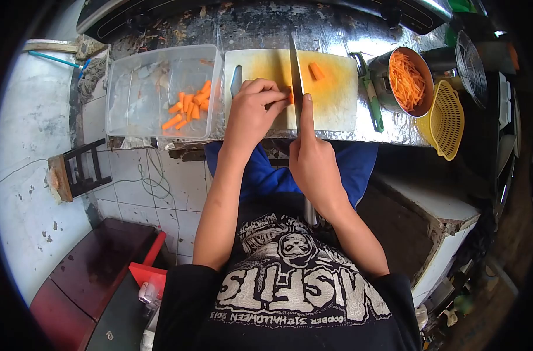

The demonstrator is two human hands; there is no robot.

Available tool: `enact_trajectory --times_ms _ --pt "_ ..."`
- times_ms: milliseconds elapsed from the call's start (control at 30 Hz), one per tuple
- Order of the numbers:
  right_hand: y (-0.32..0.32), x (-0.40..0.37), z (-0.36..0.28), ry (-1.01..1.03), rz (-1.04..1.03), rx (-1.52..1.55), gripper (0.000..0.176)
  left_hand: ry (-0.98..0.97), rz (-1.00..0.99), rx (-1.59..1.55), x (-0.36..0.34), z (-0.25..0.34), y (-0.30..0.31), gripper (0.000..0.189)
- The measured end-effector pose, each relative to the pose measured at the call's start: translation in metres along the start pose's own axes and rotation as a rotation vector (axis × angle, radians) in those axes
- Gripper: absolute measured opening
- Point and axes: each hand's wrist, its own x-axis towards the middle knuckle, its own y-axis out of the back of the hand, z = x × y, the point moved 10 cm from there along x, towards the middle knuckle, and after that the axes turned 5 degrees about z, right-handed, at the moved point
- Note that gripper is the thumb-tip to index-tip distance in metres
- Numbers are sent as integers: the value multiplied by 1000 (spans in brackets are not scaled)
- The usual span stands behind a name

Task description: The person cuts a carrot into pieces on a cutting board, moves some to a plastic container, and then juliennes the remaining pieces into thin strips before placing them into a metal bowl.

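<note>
On a white cutting board (336,114) with orange stains, my left hand (252,111) pinches a small carrot piece (290,97), mostly hidden by the fingers. My right hand (314,167) grips the handle of a large knife (295,64), its index finger stretched along the blade. The blade stands on edge beside the carrot piece, just right of my left fingertips. Another carrot chunk (316,71) lies on the board to the right of the knife. Left of the board, a clear plastic container (126,88) holds several cut carrot pieces (188,106).
Right of the board lies a green-handled tool (373,99). Beyond it stand a metal pot (382,79) of shredded carrot (405,82), a yellow basket (450,126) and a wire strainer (472,70). A stove (178,11) borders the foil-covered counter at the back.
</note>
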Motion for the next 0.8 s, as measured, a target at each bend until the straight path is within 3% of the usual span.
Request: enact_trajectory --times_ms 800 --pt "-17 16 -4 -16 10 -150 86 -86 70 27 -2 2 4 14"
